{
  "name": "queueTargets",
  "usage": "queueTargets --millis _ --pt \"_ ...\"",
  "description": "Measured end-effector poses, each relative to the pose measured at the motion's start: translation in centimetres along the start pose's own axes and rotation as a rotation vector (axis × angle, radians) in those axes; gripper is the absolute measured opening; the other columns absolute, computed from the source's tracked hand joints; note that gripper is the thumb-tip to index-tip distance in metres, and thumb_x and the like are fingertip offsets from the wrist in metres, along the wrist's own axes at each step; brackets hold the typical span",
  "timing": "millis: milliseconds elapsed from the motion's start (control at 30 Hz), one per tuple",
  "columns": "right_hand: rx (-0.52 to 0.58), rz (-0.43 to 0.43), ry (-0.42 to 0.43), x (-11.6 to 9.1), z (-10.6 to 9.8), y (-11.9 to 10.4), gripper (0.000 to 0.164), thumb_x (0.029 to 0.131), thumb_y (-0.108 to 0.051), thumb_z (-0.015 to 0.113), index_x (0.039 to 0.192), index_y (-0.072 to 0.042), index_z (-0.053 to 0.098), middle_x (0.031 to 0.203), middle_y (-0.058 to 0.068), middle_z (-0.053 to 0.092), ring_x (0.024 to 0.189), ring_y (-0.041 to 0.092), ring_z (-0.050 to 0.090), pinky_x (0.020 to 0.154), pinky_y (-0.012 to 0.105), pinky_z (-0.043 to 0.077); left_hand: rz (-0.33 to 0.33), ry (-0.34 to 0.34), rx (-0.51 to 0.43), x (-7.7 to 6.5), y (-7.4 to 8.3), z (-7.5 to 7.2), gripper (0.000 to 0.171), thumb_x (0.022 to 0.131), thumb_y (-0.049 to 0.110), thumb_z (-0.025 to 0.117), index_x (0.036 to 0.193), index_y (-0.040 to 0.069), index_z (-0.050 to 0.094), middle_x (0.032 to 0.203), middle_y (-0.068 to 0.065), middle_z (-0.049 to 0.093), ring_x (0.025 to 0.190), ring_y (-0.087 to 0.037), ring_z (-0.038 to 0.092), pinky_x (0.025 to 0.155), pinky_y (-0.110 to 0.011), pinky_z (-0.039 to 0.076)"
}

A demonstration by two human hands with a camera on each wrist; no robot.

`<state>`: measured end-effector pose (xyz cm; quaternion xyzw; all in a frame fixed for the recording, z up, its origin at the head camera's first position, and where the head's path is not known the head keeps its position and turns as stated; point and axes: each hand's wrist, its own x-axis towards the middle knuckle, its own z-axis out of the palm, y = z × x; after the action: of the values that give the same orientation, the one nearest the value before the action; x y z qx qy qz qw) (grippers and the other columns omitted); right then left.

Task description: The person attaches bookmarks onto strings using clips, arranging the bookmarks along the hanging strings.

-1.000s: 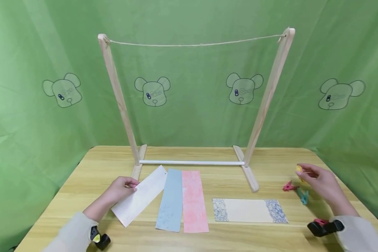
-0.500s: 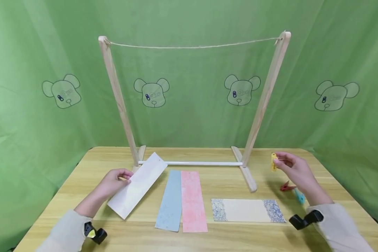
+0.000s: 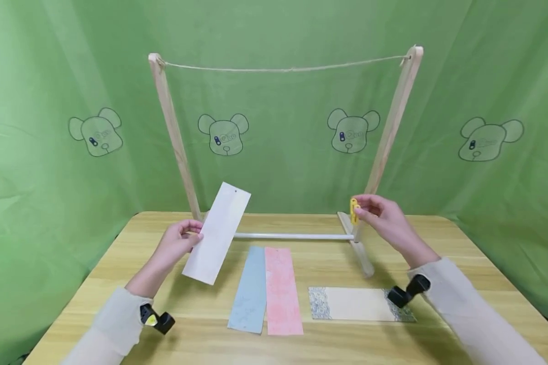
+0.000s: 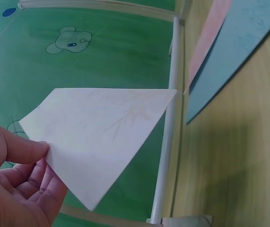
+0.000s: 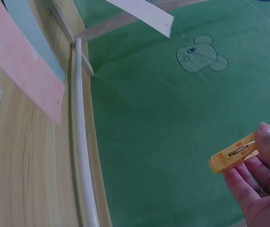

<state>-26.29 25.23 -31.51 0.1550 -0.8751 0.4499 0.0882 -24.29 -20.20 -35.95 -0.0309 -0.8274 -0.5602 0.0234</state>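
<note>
My left hand (image 3: 178,243) pinches the left edge of a white paper strip (image 3: 218,233), lifted off the table and tilted, with a small hole near its top end. In the left wrist view, faint leaf-like marks show on this strip (image 4: 101,127). Between the thumb and fingers of my right hand (image 3: 390,223) is a yellow clothespin (image 3: 353,210), raised in front of the frame's right post. The right wrist view shows the clothespin (image 5: 236,151) and its metal spring up close. A string (image 3: 274,70) runs between the tops of the wooden frame's posts (image 3: 395,121).
A blue strip (image 3: 248,291) and a pink strip (image 3: 283,291) lie side by side on the wooden table (image 3: 201,329). To their right is a cream strip (image 3: 358,304) with blue patterned ends. A white rod (image 3: 292,236) joins the frame's feet. Green cloth (image 3: 274,167) hangs behind.
My left hand has raised the white strip off the table and turned it more upright. My right hand has carried the yellow clothespin left and up, away from the other clothespins.
</note>
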Motion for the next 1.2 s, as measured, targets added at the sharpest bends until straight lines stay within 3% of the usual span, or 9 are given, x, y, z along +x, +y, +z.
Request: queueTargets --millis 433,667,867,1200 --pt "0.088 -0.026 -0.023 4.1 1.4 -6.9 0.04 0.094 -0.019 0.058 0.128 0.0 0.05 0.111 0.017 0.059 0.087 0.01 0.058 0.077 0.017 0.051 0.03 0.083 -0.104 1.3 3.6 -0.1 0.028 0.089 -0.001 0.055 0.117 -0.006 0.052 0.102 -0.011 0.056 0.079 -0.011 0.054 0.065 -0.022 0.053" --pt "0.269 0.007 -0.044 6.5 2.8 -10.6 0.037 0.093 -0.016 0.058 0.127 -0.002 0.051 0.109 0.011 0.059 0.092 0.014 0.06 0.085 0.022 0.052 0.048 0.088 -0.102 2.2 5.5 0.3 0.028 0.09 0.0 0.055 0.117 -0.004 0.052 0.105 -0.01 0.055 0.078 -0.011 0.052 0.063 -0.021 0.05" --pt "0.352 -0.055 -0.038 8.4 3.9 -14.4 0.033 0.092 -0.008 0.057 0.124 0.0 0.052 0.107 0.01 0.06 0.093 0.017 0.059 0.085 0.024 0.052 0.103 0.112 -0.099 2.7 6.6 0.8 0.026 0.089 -0.001 0.055 0.115 -0.005 0.052 0.106 -0.013 0.056 0.076 -0.01 0.05 0.061 -0.019 0.047" --pt "0.366 -0.126 0.001 11.3 4.4 -19.4 0.029 0.091 -0.006 0.058 0.12 0.001 0.054 0.101 0.006 0.057 0.09 0.016 0.056 0.086 0.025 0.052 0.156 0.145 -0.143 3.1 8.4 0.8 0.024 0.089 -0.003 0.055 0.113 -0.004 0.051 0.103 -0.008 0.055 0.071 -0.008 0.048 0.058 -0.017 0.046"
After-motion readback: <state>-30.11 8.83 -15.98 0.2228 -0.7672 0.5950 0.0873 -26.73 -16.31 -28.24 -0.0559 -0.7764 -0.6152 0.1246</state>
